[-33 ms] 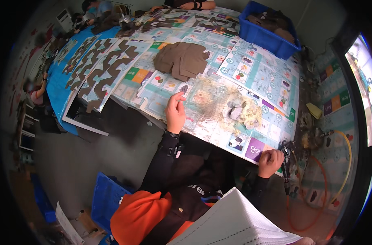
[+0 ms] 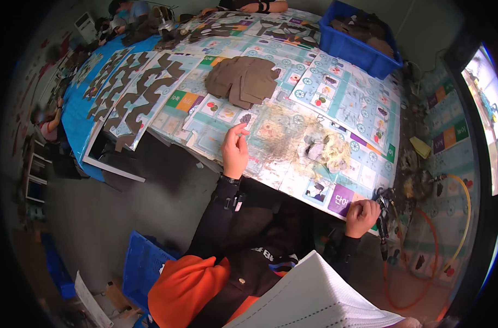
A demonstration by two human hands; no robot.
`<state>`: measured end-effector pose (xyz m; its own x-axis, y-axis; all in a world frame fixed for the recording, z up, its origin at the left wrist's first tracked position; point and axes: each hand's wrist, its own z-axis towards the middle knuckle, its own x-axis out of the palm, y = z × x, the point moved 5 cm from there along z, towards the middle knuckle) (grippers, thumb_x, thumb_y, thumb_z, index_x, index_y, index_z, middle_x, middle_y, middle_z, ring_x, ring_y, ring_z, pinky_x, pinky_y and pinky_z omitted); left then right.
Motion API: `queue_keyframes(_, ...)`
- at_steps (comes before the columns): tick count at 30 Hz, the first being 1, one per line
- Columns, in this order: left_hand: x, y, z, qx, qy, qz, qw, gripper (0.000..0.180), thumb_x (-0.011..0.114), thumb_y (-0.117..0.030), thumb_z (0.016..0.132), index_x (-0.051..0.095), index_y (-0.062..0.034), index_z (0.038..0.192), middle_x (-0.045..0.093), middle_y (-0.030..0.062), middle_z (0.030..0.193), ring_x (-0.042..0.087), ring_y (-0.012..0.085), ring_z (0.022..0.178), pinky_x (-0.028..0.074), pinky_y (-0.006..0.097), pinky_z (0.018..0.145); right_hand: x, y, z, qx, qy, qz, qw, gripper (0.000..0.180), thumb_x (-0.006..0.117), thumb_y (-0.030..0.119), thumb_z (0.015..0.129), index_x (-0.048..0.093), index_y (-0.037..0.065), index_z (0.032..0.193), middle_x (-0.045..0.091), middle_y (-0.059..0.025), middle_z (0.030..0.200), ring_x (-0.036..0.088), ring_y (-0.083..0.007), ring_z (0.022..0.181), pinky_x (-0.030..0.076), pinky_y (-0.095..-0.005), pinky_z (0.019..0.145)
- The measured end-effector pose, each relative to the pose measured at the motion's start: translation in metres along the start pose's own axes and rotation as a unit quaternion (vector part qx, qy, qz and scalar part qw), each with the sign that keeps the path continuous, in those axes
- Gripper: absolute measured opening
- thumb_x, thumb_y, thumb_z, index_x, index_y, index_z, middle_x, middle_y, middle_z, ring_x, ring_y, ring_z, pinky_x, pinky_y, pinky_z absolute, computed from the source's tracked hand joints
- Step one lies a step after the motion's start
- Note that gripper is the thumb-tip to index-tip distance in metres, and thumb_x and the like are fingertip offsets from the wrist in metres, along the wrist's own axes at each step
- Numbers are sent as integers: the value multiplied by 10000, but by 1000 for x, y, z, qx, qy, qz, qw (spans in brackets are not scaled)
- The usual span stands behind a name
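Observation:
My left hand (image 2: 236,151) rests at the table's near edge, its loosely bent fingers apart and nothing in them. In front of it lies a stack of brown fabric pieces (image 2: 242,82). To its right sits a crumpled, yellowish-stained wad (image 2: 328,153) on the stained table covering (image 2: 271,139). At the near right corner of the table is my right hand (image 2: 362,218) with curled fingers; what they hold, if anything, is hidden. Right beside that hand hangs a black spray gun (image 2: 384,210), apparently with a hose.
A blue crate (image 2: 361,46) of brown pieces stands at the far right. White boards (image 2: 137,109) with brown cut shapes lie to the left. Coiled orange hose (image 2: 436,246) hangs at the right. Other people (image 2: 131,13) are across the table. Another blue crate (image 2: 142,257) stands low left.

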<state>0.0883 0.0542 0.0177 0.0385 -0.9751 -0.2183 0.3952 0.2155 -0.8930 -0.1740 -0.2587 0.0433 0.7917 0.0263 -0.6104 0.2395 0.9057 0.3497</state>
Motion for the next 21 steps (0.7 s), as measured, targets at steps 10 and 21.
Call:
queue_keyframes(10,-1,-8,0,47,-14,28,998,343,541,94,871,591,-40,1182,649,56,951,514,132,635,436,267,586,1,-4,-2,20,-3,-17,1000,103,563,-46,681,544,55,680,546,-105,741,529,-323,772,403,-420,728)
queue_keyframes(21,1,-3,0,31,2,27,999,346,538,90,870,589,-40,1187,649,45,941,502,121,626,434,267,575,2,-2,-3,1,5,-11,1000,104,563,-43,681,546,59,680,550,-106,744,532,-321,772,406,-420,731)
